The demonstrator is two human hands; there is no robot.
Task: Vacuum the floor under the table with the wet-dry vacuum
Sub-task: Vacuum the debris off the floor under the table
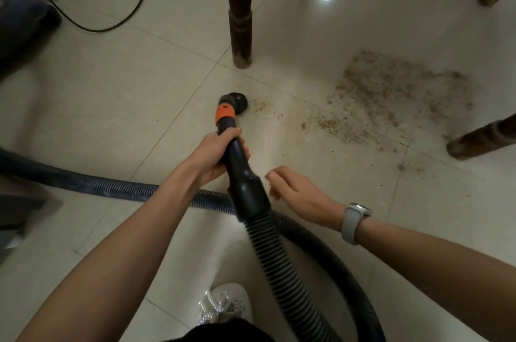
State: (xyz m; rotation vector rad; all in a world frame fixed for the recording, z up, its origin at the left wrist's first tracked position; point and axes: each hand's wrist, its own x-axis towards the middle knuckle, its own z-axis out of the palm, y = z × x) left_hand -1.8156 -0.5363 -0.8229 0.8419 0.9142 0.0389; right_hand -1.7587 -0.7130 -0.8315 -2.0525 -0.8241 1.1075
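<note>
left hand (216, 156): wrapped around the black wand (237, 157) just below the orange collar (224, 114), firm grip
right hand (297, 189): holding nothing, fingers loosely curled, just right of the wand's wider cuff, not touching it; grey watch (356, 220) on the wrist
nozzle (234, 101): black round head at the wand tip, down at the floor (111, 96), ahead of the left hand, near the foot of the closest table leg (240, 15)
hose (279, 260): ribbed black, runs from the cuff back toward the person, loops left across the tiles to the left edge
debris (391, 96): brown crumbs spread on the tiles right of the nozzle, a few specks just beside it, thickest patch between two table legs
second table leg (483, 138): right edge, at the debris margin
shoe (226, 302): white, bottom centre
cable (111, 6): black loop on the floor, top left
</note>
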